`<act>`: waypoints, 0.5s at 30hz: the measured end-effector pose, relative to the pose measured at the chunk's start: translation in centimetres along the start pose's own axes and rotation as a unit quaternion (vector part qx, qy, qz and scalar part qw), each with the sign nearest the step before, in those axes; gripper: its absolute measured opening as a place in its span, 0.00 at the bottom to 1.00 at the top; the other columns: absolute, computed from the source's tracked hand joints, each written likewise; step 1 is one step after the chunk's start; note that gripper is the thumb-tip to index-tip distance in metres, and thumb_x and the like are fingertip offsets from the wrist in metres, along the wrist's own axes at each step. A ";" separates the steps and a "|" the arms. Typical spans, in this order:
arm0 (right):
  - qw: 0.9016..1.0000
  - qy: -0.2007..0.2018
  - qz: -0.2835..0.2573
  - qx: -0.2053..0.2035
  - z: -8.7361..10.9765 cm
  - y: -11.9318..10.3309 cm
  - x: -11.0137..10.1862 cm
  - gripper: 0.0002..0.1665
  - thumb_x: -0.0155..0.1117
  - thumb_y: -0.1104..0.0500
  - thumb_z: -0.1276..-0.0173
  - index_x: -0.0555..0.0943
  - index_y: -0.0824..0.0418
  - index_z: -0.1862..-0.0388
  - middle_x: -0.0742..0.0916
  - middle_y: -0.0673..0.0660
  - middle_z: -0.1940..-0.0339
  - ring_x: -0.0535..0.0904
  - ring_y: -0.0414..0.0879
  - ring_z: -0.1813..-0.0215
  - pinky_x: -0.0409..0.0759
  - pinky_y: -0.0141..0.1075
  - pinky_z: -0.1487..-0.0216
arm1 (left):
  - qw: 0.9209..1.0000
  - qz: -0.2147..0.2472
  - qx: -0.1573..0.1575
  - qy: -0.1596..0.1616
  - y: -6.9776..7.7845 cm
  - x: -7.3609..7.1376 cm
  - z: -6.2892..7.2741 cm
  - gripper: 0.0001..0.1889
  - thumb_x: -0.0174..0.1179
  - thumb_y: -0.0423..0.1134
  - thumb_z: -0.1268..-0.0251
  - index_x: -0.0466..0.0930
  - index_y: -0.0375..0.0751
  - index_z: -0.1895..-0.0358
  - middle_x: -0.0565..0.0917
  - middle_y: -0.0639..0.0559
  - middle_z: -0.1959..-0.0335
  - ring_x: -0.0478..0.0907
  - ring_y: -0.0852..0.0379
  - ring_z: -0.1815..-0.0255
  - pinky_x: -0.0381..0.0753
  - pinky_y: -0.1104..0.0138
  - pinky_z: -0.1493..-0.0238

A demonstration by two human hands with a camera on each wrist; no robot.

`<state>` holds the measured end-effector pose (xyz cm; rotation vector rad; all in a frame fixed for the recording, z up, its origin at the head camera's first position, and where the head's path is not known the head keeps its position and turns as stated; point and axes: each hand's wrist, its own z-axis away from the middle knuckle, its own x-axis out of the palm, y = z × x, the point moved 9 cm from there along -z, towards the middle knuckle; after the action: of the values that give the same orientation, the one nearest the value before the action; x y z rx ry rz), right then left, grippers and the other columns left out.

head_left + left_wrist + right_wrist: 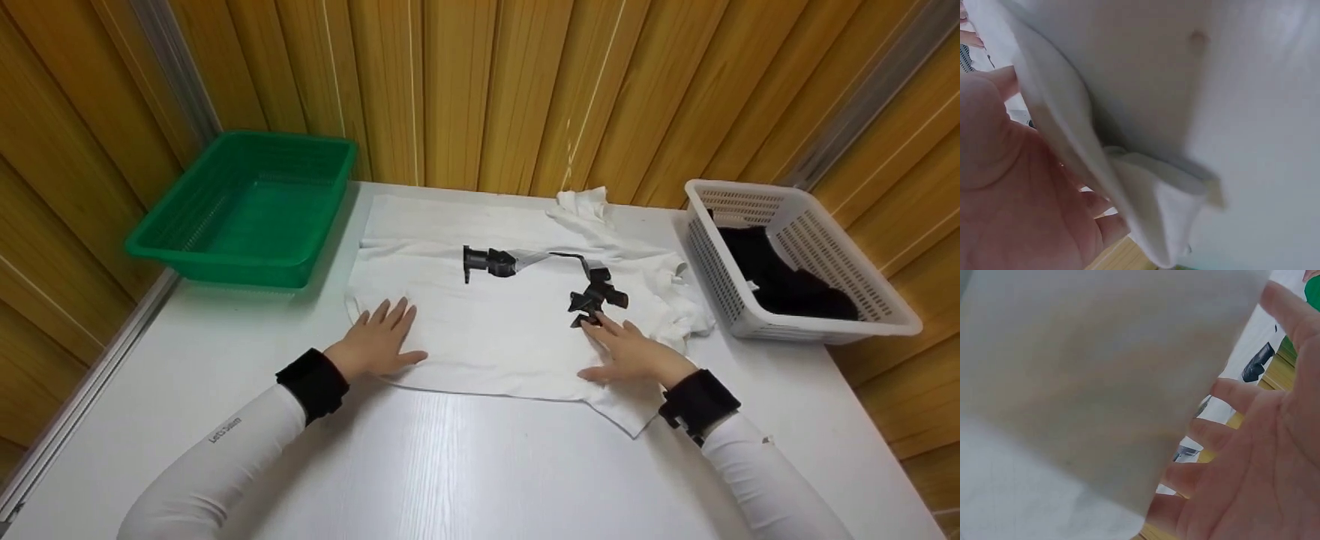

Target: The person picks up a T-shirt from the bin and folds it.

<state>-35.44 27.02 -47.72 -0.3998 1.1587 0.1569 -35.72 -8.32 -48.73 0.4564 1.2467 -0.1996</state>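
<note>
Where white cloth [480,337] lies spread, the left grip [379,345] and right grip [634,354] rest.

- Green basket [225,268]: table [450,480], far left.
- White basket [709,262]: far right; contains black cloth [787,285].
- Wood-patterned wall [465,90]: behind table.

Left wrist view, and the left hand [1033,185] at eight o'clock runs off the picture, its fingertips lost behind the blurred white cloth [1072,124]. Over on the right wrist, the right hand [1247,467] at four is cut by the edge, fingertips hidden likewise. In the head view, the left sleeve [217,465] at eight and right sleeve [772,472] at four leave the bottom, the lettering [225,430] too small to read surely!
</note>
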 end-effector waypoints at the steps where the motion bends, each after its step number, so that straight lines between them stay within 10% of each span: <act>1: 1.000 -0.007 0.003 0.006 0.1 0.0 0.1 0.61 0.63 0.28 0.34 0.51 0.60 0.15 0.50 0.73 0.15 0.46 0.90 0.25 0.53 0.85 0.36 | 1.000 0.006 -0.002 -0.003 -0.3 0.1 -0.1 0.45 0.47 0.63 0.22 0.45 0.34 0.17 0.46 0.35 0.14 0.42 0.29 0.15 0.48 0.34 0.18; 15: 0.996 -0.057 -0.027 0.067 -2.1 0.9 0.5 0.77 0.67 0.20 0.47 0.38 0.51 0.13 0.35 0.66 0.14 0.29 0.86 0.22 0.45 0.88 0.38 | 0.998 0.052 -0.038 -0.027 -5.1 -0.3 -2.6 0.53 0.49 0.76 0.33 0.37 0.54 0.15 0.34 0.45 0.13 0.26 0.33 0.13 0.25 0.24 0.25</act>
<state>-37.32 27.02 -49.09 -0.2995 1.0385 0.0548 -40.08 -11.73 -50.18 0.4466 1.1701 -0.0763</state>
